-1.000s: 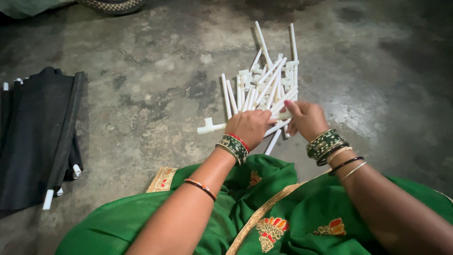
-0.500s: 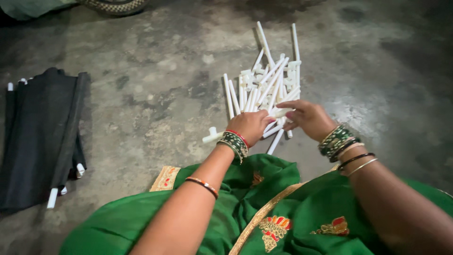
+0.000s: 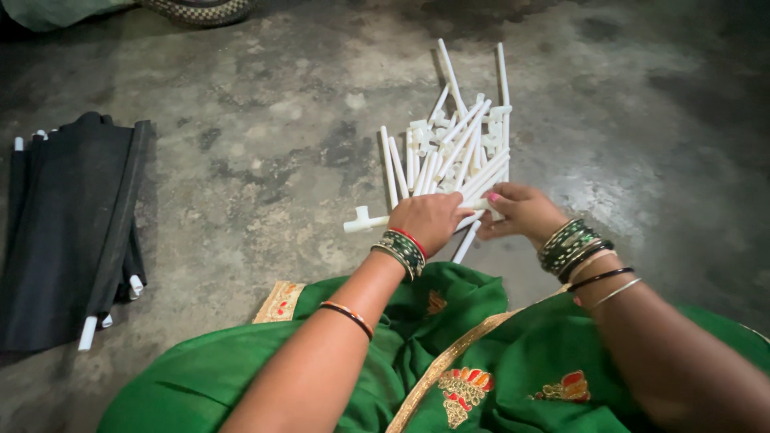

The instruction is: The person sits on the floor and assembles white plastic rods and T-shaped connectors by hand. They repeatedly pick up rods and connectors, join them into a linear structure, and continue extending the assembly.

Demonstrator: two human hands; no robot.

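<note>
Both hands, left hand [image 3: 429,220] and right hand [image 3: 520,210], grip one long white plastic pipe [image 3: 377,220] (T-shaped end) beside the white pipe pile [image 3: 457,144] on the grey floor [image 3: 265,184].

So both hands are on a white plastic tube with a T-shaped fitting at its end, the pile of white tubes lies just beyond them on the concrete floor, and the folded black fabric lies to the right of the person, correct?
Not quite: the head view shows the folded black fabric to the person's left, not right. The rest holds: the left hand and right hand are on the white plastic tube with a T-shaped fitting, and the pile of white tubes lies just beyond on the concrete floor.
</note>
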